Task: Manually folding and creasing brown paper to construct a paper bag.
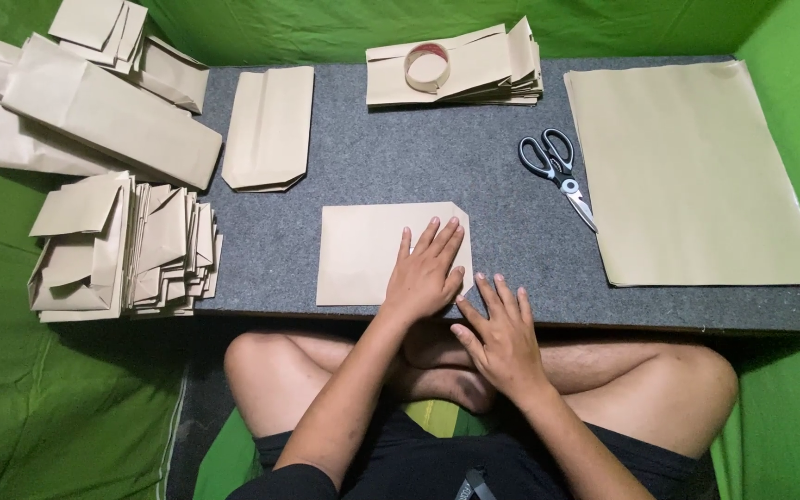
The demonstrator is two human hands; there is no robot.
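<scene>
A folded brown paper sheet [363,250] lies near the front edge of the grey felt board [418,157]. My left hand [426,273] rests flat on its right part, fingers spread and pointing away from me. Just to the right of it, my right hand [502,335] touches the board's front edge by the paper's lower right corner, fingers apart. Neither hand holds anything.
Black-handled scissors [556,167] lie to the right, beside a stack of large brown sheets [687,167]. A tape roll [427,67] sits on folded bags at the back. One finished bag [268,125] lies back left; piles of folded bags [122,245] fill the left side.
</scene>
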